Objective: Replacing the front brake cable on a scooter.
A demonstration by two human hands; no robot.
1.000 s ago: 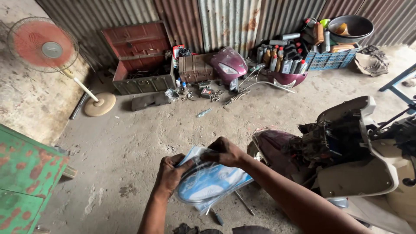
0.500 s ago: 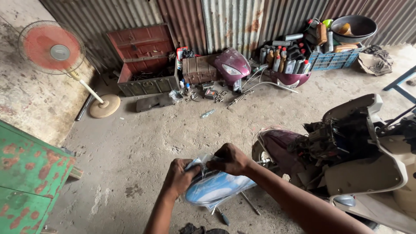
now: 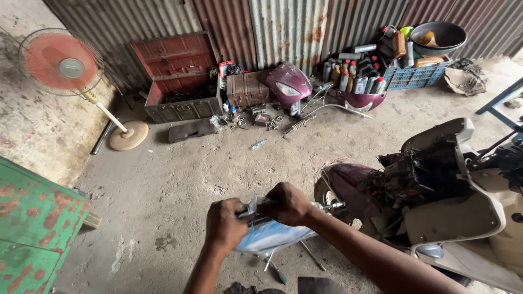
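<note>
Low in the head view, both my hands grip a light blue scooter body panel (image 3: 269, 238) wrapped in clear plastic. My left hand (image 3: 226, 223) clutches its left end, fingers closed over the wrapping. My right hand (image 3: 286, 203) is closed on the top edge, where the plastic bunches up. A thin metal rod (image 3: 332, 206) pokes out to the right of my right fist. To the right stands a partly stripped scooter (image 3: 436, 201) with cream panels, a maroon front mudguard and exposed wiring.
A red pedestal fan (image 3: 62, 65) leans at the left wall. An open red metal toolbox (image 3: 177, 81), a maroon scooter nose panel (image 3: 289, 84), a blue crate of bottles (image 3: 414, 76) and loose parts line the corrugated wall. A green rusty cabinet (image 3: 32, 228) stands at left. Tools (image 3: 275, 269) lie below my hands.
Both hands have kept their grip on the wrapped blue panel and drawn closer together over its top. My view has shifted slightly to the left and down.
</note>
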